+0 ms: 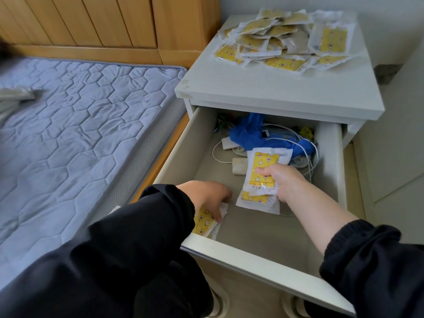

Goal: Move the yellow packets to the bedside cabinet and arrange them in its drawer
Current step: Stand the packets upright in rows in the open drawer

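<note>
Arranging step. Drawer [252, 254], near-left corner: left grip [206, 197], unclenched, presses one packet [203, 223] flat. Mid-drawer: right grip [285, 181] clasps a small stack [261, 173]; next, lay it alongside. Cabinet top [275, 92], far edge: loose pile [284, 40] waits.

Drawer [183, 154] floor free front-R; cables [308, 154] & blue plastic [250, 131] crowd back. Cabinet top [263, 88] free in front, pkts [286, 40] piled behind.
</note>
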`<action>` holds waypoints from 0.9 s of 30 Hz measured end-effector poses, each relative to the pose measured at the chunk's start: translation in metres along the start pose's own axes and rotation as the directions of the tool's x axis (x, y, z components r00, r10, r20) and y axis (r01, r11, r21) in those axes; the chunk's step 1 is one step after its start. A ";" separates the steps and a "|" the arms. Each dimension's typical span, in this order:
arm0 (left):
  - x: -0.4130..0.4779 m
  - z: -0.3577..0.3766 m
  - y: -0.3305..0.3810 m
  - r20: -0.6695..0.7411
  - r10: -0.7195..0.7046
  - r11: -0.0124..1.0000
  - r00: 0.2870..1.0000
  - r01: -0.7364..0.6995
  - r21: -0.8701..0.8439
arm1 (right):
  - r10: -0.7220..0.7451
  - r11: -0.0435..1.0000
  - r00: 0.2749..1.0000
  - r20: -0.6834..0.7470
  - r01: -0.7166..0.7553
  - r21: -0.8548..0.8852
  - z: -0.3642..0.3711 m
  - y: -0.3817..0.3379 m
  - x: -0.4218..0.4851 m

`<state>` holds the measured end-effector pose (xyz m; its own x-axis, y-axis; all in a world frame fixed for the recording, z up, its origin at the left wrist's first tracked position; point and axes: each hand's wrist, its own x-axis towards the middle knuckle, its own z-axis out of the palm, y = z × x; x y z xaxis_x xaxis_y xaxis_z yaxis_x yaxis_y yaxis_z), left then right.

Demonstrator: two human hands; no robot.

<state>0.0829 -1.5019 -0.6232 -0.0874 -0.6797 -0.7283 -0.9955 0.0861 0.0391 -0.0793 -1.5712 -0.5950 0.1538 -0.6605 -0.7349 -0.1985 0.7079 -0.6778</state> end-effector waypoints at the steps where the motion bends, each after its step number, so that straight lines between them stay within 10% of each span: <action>1: -0.002 0.000 -0.005 0.028 -0.011 1.000 1.000 0.012 -0.016 | -0.002 1.000 1.000 0.006 0.002 0.003 0.000 0.000 -0.001; 13: -0.026 0.002 -0.018 -0.026 0.282 0.871 0.959 -0.244 0.426 | 0.000 1.000 1.000 0.028 -0.001 0.006 0.003 0.002 -0.002; 20: -0.026 0.004 -0.018 0.070 0.199 0.920 0.977 -0.211 0.331 | 0.064 0.997 0.993 0.097 -0.068 0.039 0.007 0.009 -0.002; 24: -0.027 -0.005 -0.027 -0.016 0.112 0.975 0.994 -0.113 -0.193 | 0.097 0.989 0.988 0.123 -0.110 0.100 0.009 0.010 -0.004; 27: -0.035 -0.019 -0.029 -0.151 -0.049 0.586 0.987 -0.094 -0.804 | 0.102 0.981 0.982 0.160 -0.127 0.150 0.010 0.008 -0.009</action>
<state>0.1138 -1.4948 -0.5859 -0.0430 -0.7853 -0.6176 -0.6047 -0.4716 0.6418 -0.0724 -1.5567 -0.5940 0.2858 -0.5361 -0.7943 -0.0691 0.8152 -0.5750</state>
